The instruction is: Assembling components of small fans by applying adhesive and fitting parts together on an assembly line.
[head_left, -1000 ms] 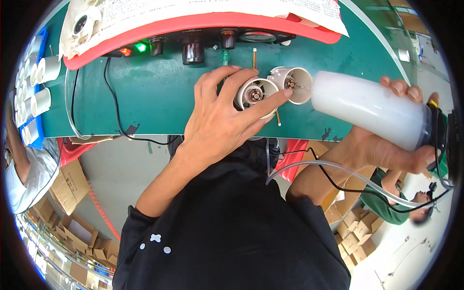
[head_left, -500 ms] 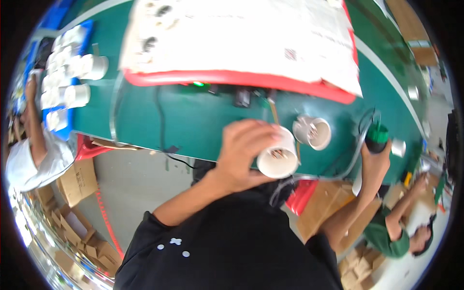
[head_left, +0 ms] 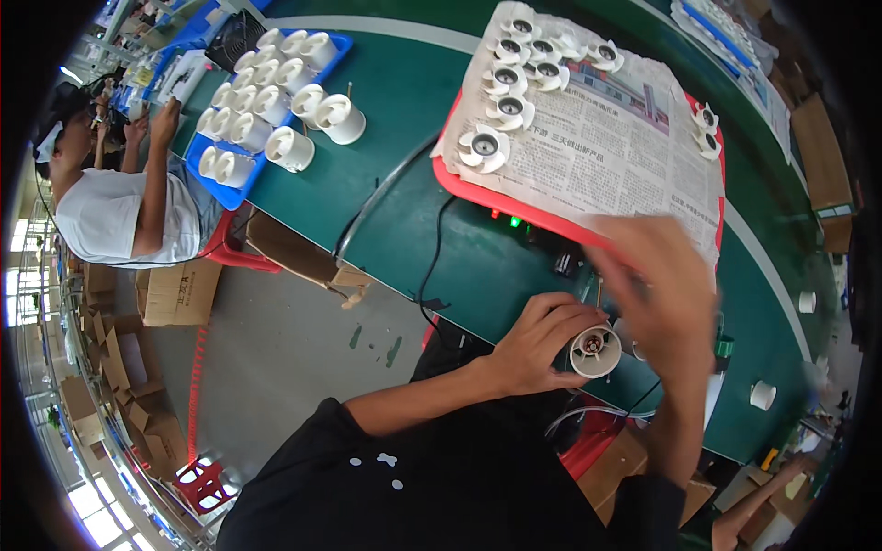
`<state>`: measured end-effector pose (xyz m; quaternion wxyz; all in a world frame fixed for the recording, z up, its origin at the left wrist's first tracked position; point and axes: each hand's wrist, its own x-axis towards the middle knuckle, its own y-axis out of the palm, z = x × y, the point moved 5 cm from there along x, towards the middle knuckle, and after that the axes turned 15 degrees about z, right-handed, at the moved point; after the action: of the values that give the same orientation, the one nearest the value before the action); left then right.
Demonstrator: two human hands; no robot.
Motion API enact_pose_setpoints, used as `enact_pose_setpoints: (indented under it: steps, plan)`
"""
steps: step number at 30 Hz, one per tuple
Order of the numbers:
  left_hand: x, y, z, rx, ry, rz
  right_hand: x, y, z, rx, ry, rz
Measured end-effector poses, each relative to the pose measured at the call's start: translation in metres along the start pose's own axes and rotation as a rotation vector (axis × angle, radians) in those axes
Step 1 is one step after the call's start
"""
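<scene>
My left hand is wrapped round a white cylindrical fan housing, its round mouth facing up toward me. Copper motor windings show deep inside it. My right hand hangs above and to the right, over the near edge of a red tray; its fingers are smeared by motion, so I cannot make out whether they hold anything. A second white housing is mostly hidden behind that hand. Beside my right wrist stands a green-topped object, partly covered.
Newspaper lines the red tray, with several white fan impellers on it. A blue tray of white housings stands at the far left, near a seated person in white. Cables cross the green table. A small white ring lies at the right.
My right hand has left the green-and-black object at the right and swung up and inward to the red tray. My left hand still holds the housing. The view has turned, showing more of the trays.
</scene>
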<state>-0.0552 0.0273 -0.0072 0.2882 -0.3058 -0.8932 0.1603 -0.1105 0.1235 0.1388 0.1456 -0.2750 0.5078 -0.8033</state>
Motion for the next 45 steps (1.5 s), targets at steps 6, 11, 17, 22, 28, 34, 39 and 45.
enact_pose_setpoints:
  steps: [6,11,17,22,28,34,39,45]
  plan:
    - [0.007,0.003,-0.006,-0.026,0.022,0.018,0.074,0.05,-0.016,-0.405,-0.38,0.139]
    - [0.004,0.0,-0.006,-0.027,-0.01,0.0,0.078,0.063,-0.019,-0.529,-0.562,0.159]
    - [0.008,-0.003,-0.007,-0.023,-0.001,0.015,0.078,0.058,-0.017,-0.606,-0.588,0.17]
    - [0.009,-0.001,-0.009,-0.021,0.013,0.027,0.08,0.066,-0.025,-0.641,-0.654,0.141]
    - [0.005,-0.001,-0.009,-0.034,-0.009,-0.015,0.063,0.05,-0.013,-0.605,-0.693,0.08]
    - [0.008,-0.003,-0.007,-0.046,-0.008,0.009,0.015,0.016,-0.004,-0.519,-0.567,-0.053]
    - [0.008,-0.009,-0.002,-0.04,-0.033,0.039,-0.059,-0.006,-0.019,0.487,0.361,-0.24]
    - [0.013,-0.005,-0.004,-0.051,-0.016,0.048,-0.137,0.039,-0.011,1.248,0.977,-0.073]
